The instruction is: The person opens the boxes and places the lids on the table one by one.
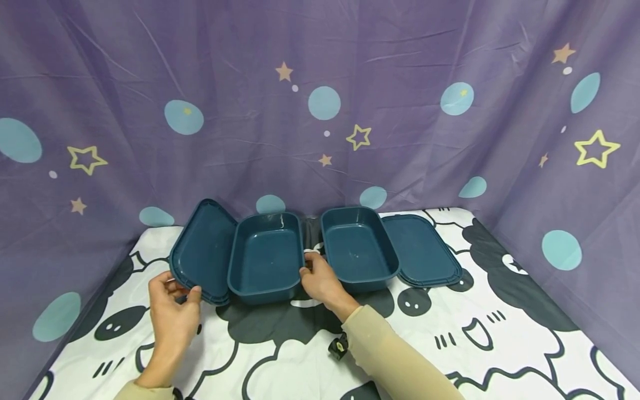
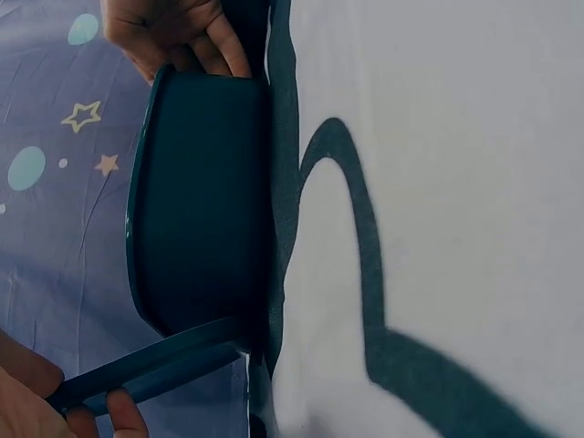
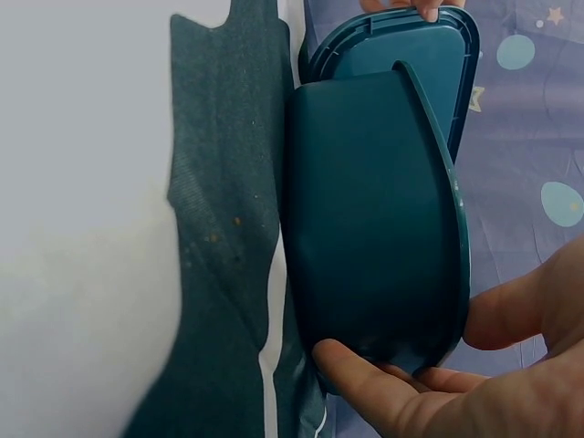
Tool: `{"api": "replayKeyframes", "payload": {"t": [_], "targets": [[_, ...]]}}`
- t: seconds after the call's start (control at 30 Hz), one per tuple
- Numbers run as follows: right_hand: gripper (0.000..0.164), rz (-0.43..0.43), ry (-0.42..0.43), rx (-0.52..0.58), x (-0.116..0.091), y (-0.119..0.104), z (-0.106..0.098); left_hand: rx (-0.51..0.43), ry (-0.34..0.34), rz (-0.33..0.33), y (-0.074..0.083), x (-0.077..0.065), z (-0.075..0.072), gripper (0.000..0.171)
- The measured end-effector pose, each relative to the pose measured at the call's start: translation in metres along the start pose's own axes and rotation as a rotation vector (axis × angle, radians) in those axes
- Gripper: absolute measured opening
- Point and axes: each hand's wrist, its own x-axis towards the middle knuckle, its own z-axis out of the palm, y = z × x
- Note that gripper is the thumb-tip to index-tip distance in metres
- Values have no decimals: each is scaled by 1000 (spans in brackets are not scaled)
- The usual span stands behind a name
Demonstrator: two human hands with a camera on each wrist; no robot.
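Note:
The left hand [image 1: 172, 314] pinches the near left edge of a dark teal lid [image 1: 202, 253], thumb on one face and fingers behind. The lid stands tilted, its right edge against the left side of a rectangular teal food container [image 1: 270, 255]. That container is open at the top and nothing lies in it. At its right side the right hand [image 1: 322, 282] holds the wall, with the thumb [image 3: 506, 315] by the rim and the fingers [image 3: 370, 383] low along the outside. In the left wrist view, the lid [image 2: 164, 365] meets the container's lower end.
A second open teal container [image 1: 357, 253] stands to the right, with its flat lid [image 1: 422, 250] beside it. A small black object [image 1: 338, 347] shows by the right sleeve. Behind hangs a purple curtain [image 1: 320, 44]; a black-and-white cartoon cloth [image 1: 280, 361] covers the table.

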Motion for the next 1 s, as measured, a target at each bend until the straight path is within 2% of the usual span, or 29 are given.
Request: {"api": "replayKeyframes", "payload": {"t": [0.53, 0.77, 1.0], "targets": [[39, -12, -2, 5, 1, 1, -1, 15, 2, -34, -1, 1, -2, 45], [40, -7, -1, 11, 0, 0, -2, 12, 4, -62, 0, 3, -3, 50], [39, -26, 6, 19, 1, 2, 0, 12, 14, -63, 0, 3, -5, 52]]}}
